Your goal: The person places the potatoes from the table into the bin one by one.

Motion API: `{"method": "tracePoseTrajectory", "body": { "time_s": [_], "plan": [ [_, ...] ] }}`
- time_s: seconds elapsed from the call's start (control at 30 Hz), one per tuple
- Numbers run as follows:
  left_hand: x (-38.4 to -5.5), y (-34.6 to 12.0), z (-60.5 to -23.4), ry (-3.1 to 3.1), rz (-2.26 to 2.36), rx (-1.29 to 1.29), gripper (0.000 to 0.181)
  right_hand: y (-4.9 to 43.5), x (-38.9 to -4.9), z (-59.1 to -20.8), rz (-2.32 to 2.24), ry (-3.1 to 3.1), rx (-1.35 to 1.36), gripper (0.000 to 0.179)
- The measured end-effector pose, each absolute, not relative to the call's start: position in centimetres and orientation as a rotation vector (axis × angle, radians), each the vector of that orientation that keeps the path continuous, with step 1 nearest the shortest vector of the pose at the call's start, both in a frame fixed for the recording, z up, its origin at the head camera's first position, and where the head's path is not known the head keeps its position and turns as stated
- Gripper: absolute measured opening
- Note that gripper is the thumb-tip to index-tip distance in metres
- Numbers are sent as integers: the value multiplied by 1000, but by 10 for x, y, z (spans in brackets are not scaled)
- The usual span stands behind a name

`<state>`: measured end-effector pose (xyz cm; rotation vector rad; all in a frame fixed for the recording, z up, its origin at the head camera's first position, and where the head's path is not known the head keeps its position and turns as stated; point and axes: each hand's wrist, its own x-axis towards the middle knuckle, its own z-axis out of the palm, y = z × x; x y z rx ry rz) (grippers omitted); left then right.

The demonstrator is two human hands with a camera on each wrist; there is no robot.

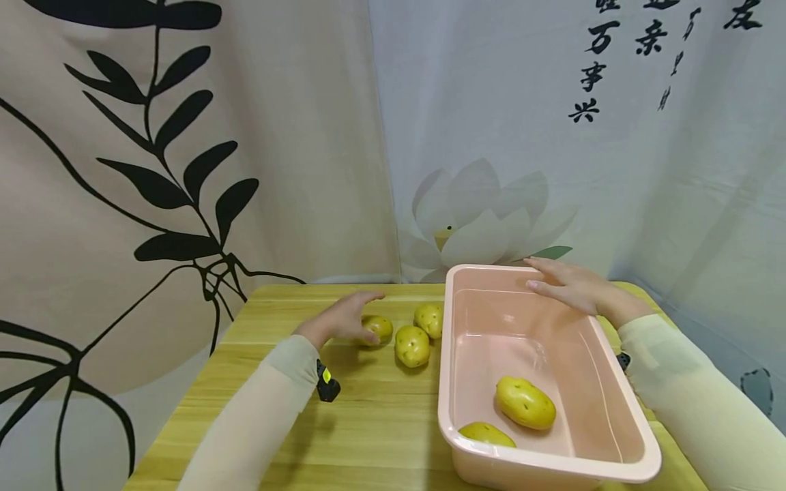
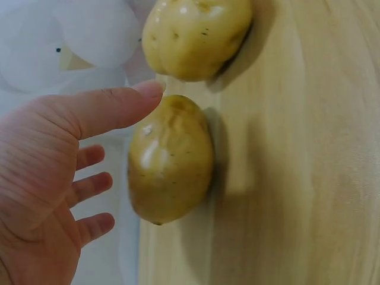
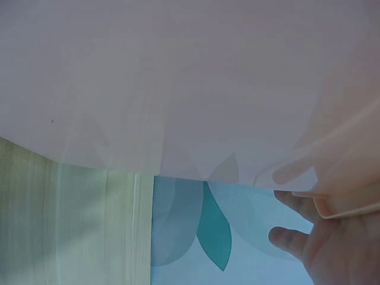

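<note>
My left hand (image 1: pixel 345 319) is at a yellow potato (image 1: pixel 377 329) on the table, thumb and fingers spread apart. In the left wrist view this potato (image 2: pixel 170 160) lies just past the thumb tip, with the fingers uncurled behind it. Two more potatoes, one in front (image 1: pixel 412 346) and one behind (image 1: pixel 429 320), sit between it and a pink plastic basin (image 1: pixel 447 354). My right hand (image 1: pixel 574 290) holds the basin's far right corner, thumb inside the rim and fingers outside. Two potatoes lie in the basin, one in the middle (image 1: pixel 525 403) and one partly hidden by the near rim (image 1: pixel 487 434).
Everything stands on a wooden table (image 1: pixel 368 423). Behind its far edge hangs a pale curtain (image 1: pixel 319 136) printed with black leaves, a lotus and characters. The basin takes up much of the table's right side.
</note>
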<state>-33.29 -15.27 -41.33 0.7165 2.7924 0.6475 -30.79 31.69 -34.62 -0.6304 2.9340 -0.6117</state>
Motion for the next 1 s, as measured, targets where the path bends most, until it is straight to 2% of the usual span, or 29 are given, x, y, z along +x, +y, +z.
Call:
{"method": "tracePoseTrajectory", "body": {
  "time_s": [0.43,1.0],
  "plan": [
    [-340,-150,-442,2803,636,826,102,315,-306,-343,-602,2950,-653,73],
    [-345,-155,-468,2821,730,786,113,315,-306,-345,-594,2955,-637,73]
  ]
}}
